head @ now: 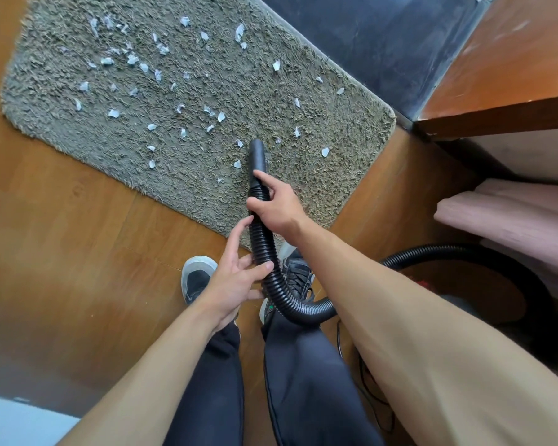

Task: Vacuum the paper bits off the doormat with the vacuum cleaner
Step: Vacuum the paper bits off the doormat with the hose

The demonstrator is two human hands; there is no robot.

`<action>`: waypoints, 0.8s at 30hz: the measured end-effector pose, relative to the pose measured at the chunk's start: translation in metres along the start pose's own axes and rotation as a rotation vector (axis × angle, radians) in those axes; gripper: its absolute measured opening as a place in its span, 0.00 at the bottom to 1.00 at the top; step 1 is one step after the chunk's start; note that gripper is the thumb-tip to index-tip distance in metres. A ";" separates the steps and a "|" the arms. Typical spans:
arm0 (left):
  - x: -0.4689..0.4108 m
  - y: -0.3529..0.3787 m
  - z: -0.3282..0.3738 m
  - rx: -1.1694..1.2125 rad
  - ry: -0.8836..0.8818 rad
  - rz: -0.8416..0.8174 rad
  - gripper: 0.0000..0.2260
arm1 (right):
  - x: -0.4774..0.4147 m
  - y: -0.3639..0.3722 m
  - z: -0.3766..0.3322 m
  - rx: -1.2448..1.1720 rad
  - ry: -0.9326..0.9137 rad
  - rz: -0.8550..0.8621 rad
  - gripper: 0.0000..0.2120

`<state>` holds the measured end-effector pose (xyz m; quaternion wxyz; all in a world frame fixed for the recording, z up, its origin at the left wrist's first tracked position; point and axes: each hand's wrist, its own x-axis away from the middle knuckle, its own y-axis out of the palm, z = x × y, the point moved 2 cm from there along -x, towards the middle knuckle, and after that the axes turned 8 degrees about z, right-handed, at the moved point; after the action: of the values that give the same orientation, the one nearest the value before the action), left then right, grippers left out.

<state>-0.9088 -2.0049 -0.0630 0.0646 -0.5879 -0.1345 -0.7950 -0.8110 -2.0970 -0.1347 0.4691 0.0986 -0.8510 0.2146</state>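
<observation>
**Nozzle (pixel 257 157) down on doormat (pixel 45 78), paper bits (pixel 113 113) all over the pile**

Wooden floor (pixel 62 252) fills the left side, and the shaggy grey-green doormat lies on it at an angle, running from the upper left toward the middle. White paper bits are scattered across the pile, thickest over its left and middle parts, with a few more toward the right edge.

Below the mat, the left hand (pixel 236 278) is spread, its fingers mostly straight. The fingertips rest against the ribbed black hose (pixel 264 249) without wrapping round it. A grey-and-black shoe (pixel 197 278) stands on the floor just left of this hand.

The smooth black nozzle points away from the person, its tip on the mat among the nearest bits, in the right part of the mat.

The right hand (pixel 277 207) grips the hose where it joins the nozzle. Its thumb is curled round the ribs and its forefinger lies straight along the nozzle.

Further right, the hose passes behind the right forearm and loops away over the floor. A wooden shelf (pixel 496 114) and pink fabric (pixel 512 220) sit at the right edge.
</observation>
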 end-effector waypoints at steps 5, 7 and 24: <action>-0.006 0.011 0.006 -0.047 0.002 -0.027 0.36 | -0.005 -0.014 -0.001 -0.019 -0.003 0.014 0.32; -0.005 0.018 0.007 -0.062 -0.008 -0.036 0.36 | -0.004 -0.024 0.004 -0.041 0.009 0.040 0.32; -0.015 0.052 0.027 -0.155 0.041 -0.042 0.35 | -0.014 -0.064 0.000 -0.192 0.057 0.081 0.30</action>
<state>-0.8662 -2.0478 -0.0625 0.0050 -0.5718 -0.0835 -0.8161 -0.7797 -2.1547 -0.1295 0.4915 0.0123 -0.8572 0.1536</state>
